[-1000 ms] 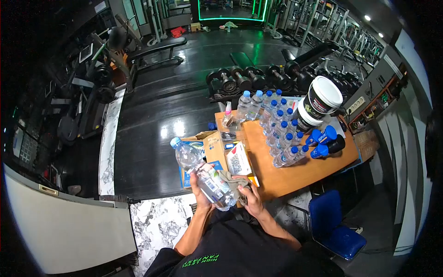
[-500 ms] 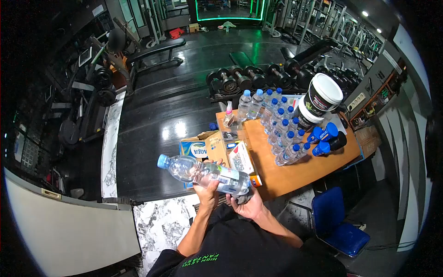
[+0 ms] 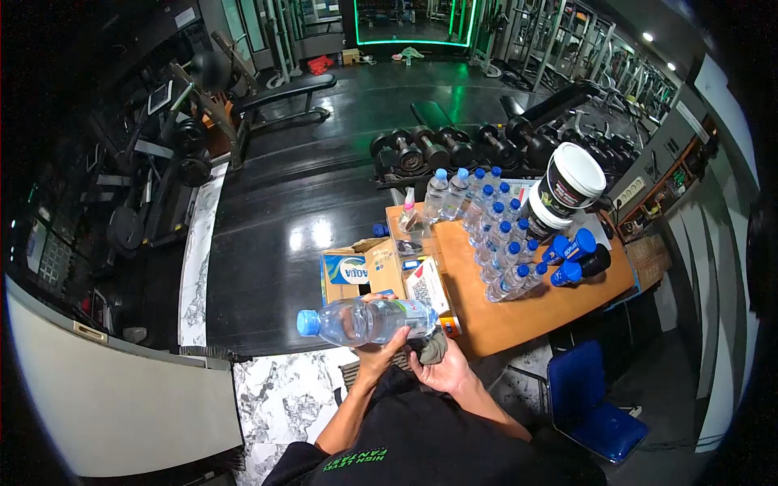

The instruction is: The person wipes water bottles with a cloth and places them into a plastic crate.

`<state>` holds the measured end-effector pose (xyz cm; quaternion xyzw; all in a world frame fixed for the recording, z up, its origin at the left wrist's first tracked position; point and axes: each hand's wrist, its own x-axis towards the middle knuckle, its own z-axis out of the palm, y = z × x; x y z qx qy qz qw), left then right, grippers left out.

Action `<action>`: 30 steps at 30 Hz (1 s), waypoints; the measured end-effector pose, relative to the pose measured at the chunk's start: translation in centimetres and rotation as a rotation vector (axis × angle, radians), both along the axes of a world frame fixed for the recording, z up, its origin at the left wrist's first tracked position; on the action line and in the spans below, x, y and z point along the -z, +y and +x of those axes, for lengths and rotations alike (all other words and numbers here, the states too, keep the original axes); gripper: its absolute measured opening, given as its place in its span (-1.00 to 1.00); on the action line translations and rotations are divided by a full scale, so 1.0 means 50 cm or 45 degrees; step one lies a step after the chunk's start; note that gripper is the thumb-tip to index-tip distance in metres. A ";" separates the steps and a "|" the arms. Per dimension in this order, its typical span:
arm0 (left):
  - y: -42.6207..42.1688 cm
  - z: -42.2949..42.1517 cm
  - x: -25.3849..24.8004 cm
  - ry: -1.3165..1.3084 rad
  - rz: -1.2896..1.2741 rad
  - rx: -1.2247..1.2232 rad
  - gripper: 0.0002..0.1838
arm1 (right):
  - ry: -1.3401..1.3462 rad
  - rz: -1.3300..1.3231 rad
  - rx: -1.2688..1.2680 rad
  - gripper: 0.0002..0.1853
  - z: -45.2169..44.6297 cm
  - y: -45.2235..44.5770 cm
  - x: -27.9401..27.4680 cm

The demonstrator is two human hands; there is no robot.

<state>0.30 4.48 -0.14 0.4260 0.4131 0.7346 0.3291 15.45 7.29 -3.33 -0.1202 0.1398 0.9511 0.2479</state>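
Note:
My left hand (image 3: 379,354) is wrapped round a large clear plastic bottle (image 3: 356,321) with a light blue cap. The bottle lies nearly level, its cap pointing left and its label end to the right. A bunched grey-green cloth (image 3: 434,348) rests in my right hand (image 3: 450,371), close by the bottle's base. Whether the cloth touches the bottle I cannot tell. Just beyond my hands stands an opened AQUA cardboard box (image 3: 344,270), its inside mostly hidden.
Several blue-capped bottles (image 3: 506,255) stand in rows on the wooden table (image 3: 478,328). Behind them are stacked black-and-white tubs (image 3: 567,182) and blue canisters (image 3: 579,243). A small pink-topped bottle (image 3: 408,211) is at the table's left edge. A blue chair (image 3: 587,397) is at right.
The bottle has swung from a slant to nearly level, its cap coming down and to the right, and its label has turned. The cloth in my right hand shows more beside the base.

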 end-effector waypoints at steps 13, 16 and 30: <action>0.000 -0.045 0.014 0.238 -0.001 -0.364 -0.28 | 0.171 -0.014 -0.078 -0.45 0.035 -0.011 -0.107; 0.011 -0.062 0.056 -0.492 -0.152 -0.369 -0.38 | -0.359 0.646 0.359 -0.47 0.032 -0.023 -0.182; -0.011 -0.025 -0.025 -0.736 -0.271 -0.314 -0.63 | -1.701 2.549 0.277 -0.56 -0.031 0.008 -0.213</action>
